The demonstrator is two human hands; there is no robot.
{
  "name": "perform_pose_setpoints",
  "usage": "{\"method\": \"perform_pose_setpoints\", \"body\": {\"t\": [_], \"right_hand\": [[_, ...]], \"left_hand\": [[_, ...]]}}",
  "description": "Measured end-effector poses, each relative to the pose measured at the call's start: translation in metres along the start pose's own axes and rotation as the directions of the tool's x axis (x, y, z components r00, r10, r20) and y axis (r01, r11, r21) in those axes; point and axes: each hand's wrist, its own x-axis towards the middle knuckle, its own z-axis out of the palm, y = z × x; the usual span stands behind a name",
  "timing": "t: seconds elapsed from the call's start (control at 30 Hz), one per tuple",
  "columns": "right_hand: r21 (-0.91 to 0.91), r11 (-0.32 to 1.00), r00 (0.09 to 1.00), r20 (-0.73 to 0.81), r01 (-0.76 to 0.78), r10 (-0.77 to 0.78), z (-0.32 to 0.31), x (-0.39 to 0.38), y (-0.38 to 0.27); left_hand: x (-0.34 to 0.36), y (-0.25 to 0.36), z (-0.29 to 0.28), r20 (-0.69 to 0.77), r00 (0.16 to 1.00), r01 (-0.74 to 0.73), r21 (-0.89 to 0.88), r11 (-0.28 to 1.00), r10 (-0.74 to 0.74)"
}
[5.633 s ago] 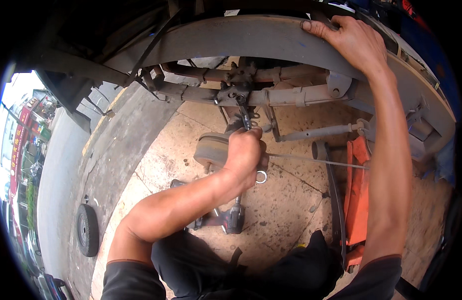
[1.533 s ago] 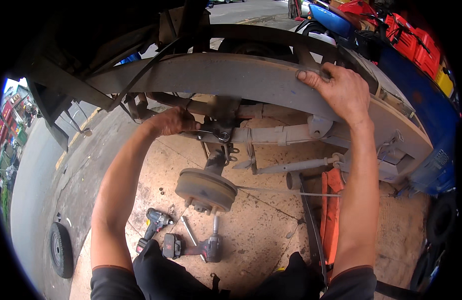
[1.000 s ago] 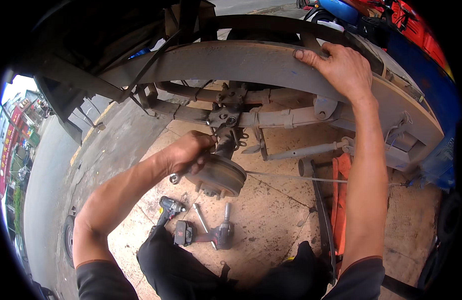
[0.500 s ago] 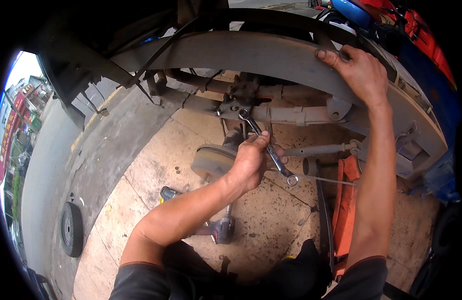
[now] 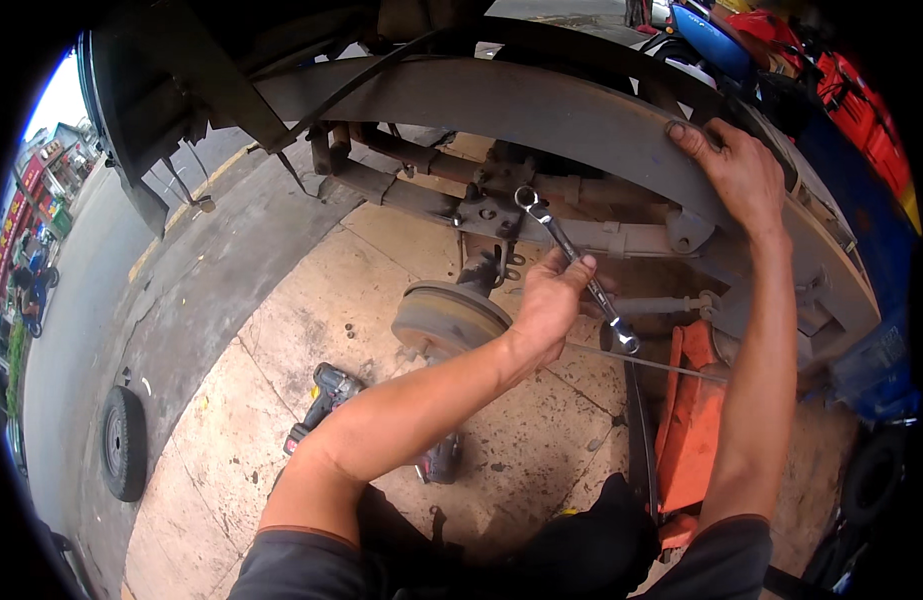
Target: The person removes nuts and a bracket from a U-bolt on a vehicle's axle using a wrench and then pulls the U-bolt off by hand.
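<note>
Presently, my left hand (image 5: pixel 553 298) pinches the double-ended ring spanner (image 5: pixel 558 238) at mid-shaft, thumb laid along it; the upper ring stands just in front of the leaf spring (image 5: pixel 636 238), beside the clamp plate (image 5: pixel 486 214), and appears to be off any fastener. My right hand (image 5: pixel 738 178) lies on the upper edge of the chassis rail (image 5: pixel 501 100), thumb on the near face; the fingertips are hidden, so whether it clamps or merely rests I cannot tell. Principal risk, in my judgement: if the ring goes on askew or only part way, it may slip under load and round the corners. Cause would be the one-handed, mid-shaft hold, which gives poor control of angle. Secondary risk: a sudden release could drive my knuckles into the spring or down on the brake drum (image 5: pixel 446 318). Thirdly, should the rail shift, my right fingers are exposed; what bears its weight is not evident. Also noted: a cordless impact wrench (image 5: pixel 331 395) lies on the floor (image 5: pixel 526 440) near my legs, a possible trip hazard if I step back carelessly.
</note>
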Motion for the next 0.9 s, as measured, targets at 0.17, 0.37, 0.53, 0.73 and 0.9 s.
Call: {"method": "perform_pose_setpoints", "body": {"t": [0.17, 0.37, 0.53, 0.73, 0.9], "right_hand": [[-0.018, 1.000, 0.999, -0.048, -0.004, 0.003, 0.002, 0.000, 0.008], [-0.004, 1.000, 0.997, -0.083, -0.007, 0.007, 0.006, 0.001, 0.000], [-0.008, 1.000, 0.997, -0.079, -0.024, 0.023, 0.006, 0.000, 0.003], [-0.013, 0.999, 0.997, -0.068, -0.041, 0.040, 0.008, 0.001, 0.004], [-0.007, 1.000, 0.997, -0.072, -0.024, 0.023, 0.008, 0.002, 0.007]], "left_hand": [[-0.057, 0.058, -0.060, 0.144, 0.965, 0.124, 0.490, 0.863, -0.220], [-0.024, 0.138, -0.144, 0.062, 0.985, 0.021, 0.883, 0.468, -0.162], [0.025, 0.164, -0.128, 0.093, 0.993, -0.088, 0.993, 0.077, -0.074], [0.072, 0.171, -0.122, 0.266, 0.961, -0.275, 0.942, -0.190, -0.074], [0.107, 0.184, -0.101, 0.169, 0.938, -0.298, 0.840, -0.453, -0.304]]}}
